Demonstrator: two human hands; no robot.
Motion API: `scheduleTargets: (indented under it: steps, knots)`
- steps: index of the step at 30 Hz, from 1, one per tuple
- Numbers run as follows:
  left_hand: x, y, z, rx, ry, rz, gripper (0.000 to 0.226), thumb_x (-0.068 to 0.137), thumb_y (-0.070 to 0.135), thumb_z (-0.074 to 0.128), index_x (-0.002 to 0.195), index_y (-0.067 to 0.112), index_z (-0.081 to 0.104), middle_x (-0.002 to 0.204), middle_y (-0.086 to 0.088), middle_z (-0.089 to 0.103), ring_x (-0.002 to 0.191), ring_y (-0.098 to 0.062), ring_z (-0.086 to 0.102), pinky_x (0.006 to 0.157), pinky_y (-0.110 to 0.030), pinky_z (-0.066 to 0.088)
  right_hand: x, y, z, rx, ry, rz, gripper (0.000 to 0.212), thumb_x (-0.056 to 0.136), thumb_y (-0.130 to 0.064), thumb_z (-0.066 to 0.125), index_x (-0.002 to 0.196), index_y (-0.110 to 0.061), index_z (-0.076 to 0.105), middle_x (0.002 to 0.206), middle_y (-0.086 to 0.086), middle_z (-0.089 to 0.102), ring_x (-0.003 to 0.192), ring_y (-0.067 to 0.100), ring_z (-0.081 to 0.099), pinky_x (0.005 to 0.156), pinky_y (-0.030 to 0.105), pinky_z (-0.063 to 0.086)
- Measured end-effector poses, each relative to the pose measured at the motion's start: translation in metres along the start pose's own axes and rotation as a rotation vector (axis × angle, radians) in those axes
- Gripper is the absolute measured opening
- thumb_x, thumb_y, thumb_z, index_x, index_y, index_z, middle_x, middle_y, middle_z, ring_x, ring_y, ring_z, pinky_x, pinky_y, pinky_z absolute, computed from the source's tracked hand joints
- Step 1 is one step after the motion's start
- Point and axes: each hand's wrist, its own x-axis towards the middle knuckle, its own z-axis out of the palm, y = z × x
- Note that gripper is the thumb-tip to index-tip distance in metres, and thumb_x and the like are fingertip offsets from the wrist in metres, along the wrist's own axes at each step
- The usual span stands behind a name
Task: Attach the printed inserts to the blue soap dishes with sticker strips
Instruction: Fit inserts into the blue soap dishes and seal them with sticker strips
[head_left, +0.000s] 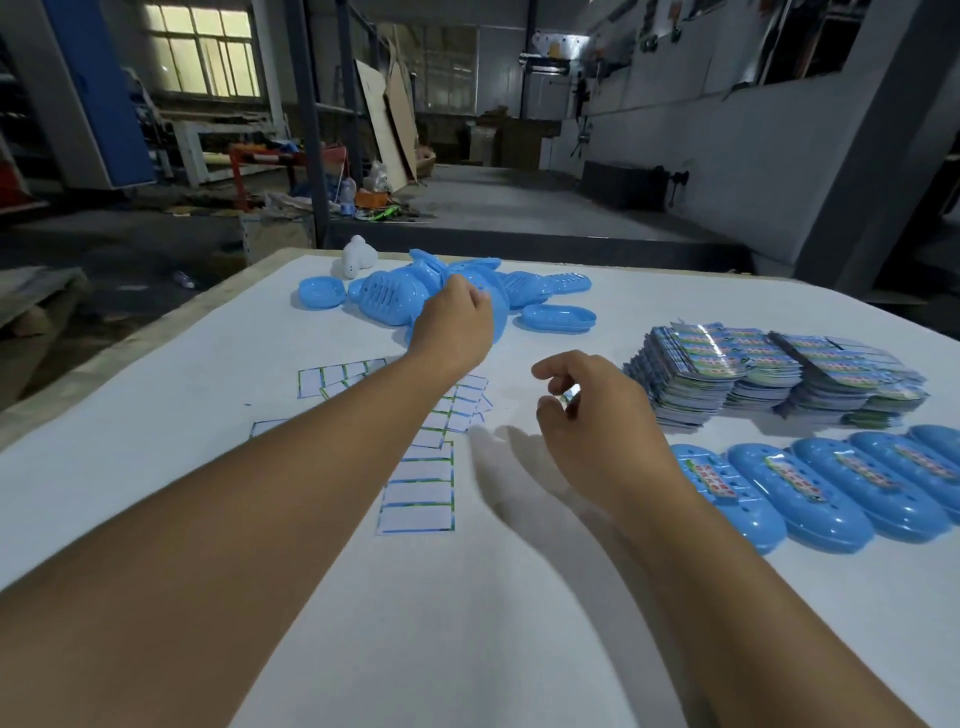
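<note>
Head view: a fresh dish is being fetched while a sticker strip is kept ready

The left hand is curled onto a blue soap dish in the loose pile near the tabletop's far edge; the right hand pinches a small sticker strip mid-table. One dish should be lifted clear of its neighbours, the strip kept off the printed inserts stacked toward the right edge, beside finished dishes
</note>
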Motion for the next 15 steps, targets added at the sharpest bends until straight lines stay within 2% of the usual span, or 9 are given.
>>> scheduleTargets:
  steps: [2,3,4,6,8,11,13,15]
  knots:
    - [-0.015,0.003,-0.019,-0.207,-0.019,-0.118,0.023,0.103,0.033,0.042,0.09,0.018,0.053,0.085,0.001,0.058,0.087,-0.022,0.061,0.082,-0.043,0.058,0.001,0.002,0.0,-0.003,0.011,0.013,0.039,0.093,-0.018,0.063,0.13,-0.028,0.059,0.117,-0.005,0.057,0.092,0.008,0.052,0.085,0.029,0.044]
    - [-0.026,0.004,-0.027,-0.331,-0.042,-0.171,0.023,0.102,0.03,0.044,0.086,0.017,0.056,0.089,-0.003,0.063,0.087,-0.025,0.065,0.081,-0.044,0.06,0.001,0.003,0.0,-0.007,0.015,0.009,0.045,0.092,-0.023,0.065,0.135,-0.03,0.055,0.124,-0.004,0.055,0.098,0.009,0.054,0.086,0.026,0.041]
    - [-0.037,0.005,-0.035,-0.454,-0.071,-0.22,0.022,0.101,0.027,0.046,0.087,0.017,0.059,0.096,-0.008,0.068,0.085,-0.025,0.069,0.076,-0.043,0.062,0.001,0.004,0.0,-0.006,0.018,0.001,0.051,0.091,-0.028,0.067,0.14,-0.031,0.05,0.129,-0.003,0.052,0.105,0.012,0.054,0.088,0.025,0.039]
    - [-0.06,0.006,-0.048,-0.65,-0.14,-0.327,0.017,0.099,0.022,0.048,0.101,0.016,0.063,0.102,-0.011,0.072,0.082,-0.024,0.072,0.061,-0.035,0.062,0.001,0.006,0.0,0.001,0.005,-0.007,0.062,0.09,-0.04,0.069,0.146,-0.032,0.044,0.137,-0.003,0.049,0.119,0.015,0.053,0.095,0.027,0.038]
    - [-0.08,0.004,-0.055,-0.781,-0.193,-0.412,0.015,0.099,0.02,0.048,0.104,0.019,0.063,0.093,-0.005,0.075,0.074,-0.019,0.074,0.051,-0.027,0.056,0.0,0.006,0.001,0.011,-0.025,-0.001,0.064,0.089,-0.048,0.068,0.147,-0.032,0.045,0.141,-0.006,0.053,0.125,0.014,0.054,0.102,0.032,0.044]
    - [-0.099,0.001,-0.062,-0.821,-0.19,-0.494,0.015,0.102,0.021,0.049,0.097,0.017,0.062,0.084,-0.005,0.072,0.061,-0.016,0.068,0.044,-0.021,0.051,-0.002,0.004,0.001,0.033,-0.094,-0.016,0.056,0.09,-0.053,0.066,0.14,-0.032,0.054,0.126,-0.012,0.065,0.111,0.01,0.063,0.098,0.038,0.052]
    - [-0.104,-0.004,-0.067,-0.83,-0.182,-0.537,0.018,0.102,0.021,0.051,0.092,0.012,0.063,0.083,-0.009,0.071,0.061,-0.017,0.065,0.045,-0.022,0.051,-0.005,0.003,-0.001,0.048,-0.136,-0.025,0.053,0.089,-0.055,0.066,0.136,-0.032,0.058,0.121,-0.015,0.066,0.103,0.006,0.064,0.093,0.035,0.053]
    - [-0.107,-0.011,-0.07,-0.68,-0.162,-0.454,0.025,0.1,0.025,0.053,0.09,0.007,0.066,0.081,-0.011,0.07,0.057,-0.018,0.063,0.048,-0.027,0.052,-0.008,0.004,-0.002,0.017,-0.147,-0.028,0.044,0.089,-0.055,0.067,0.127,-0.034,0.063,0.111,-0.017,0.067,0.097,0.004,0.063,0.085,0.029,0.051]
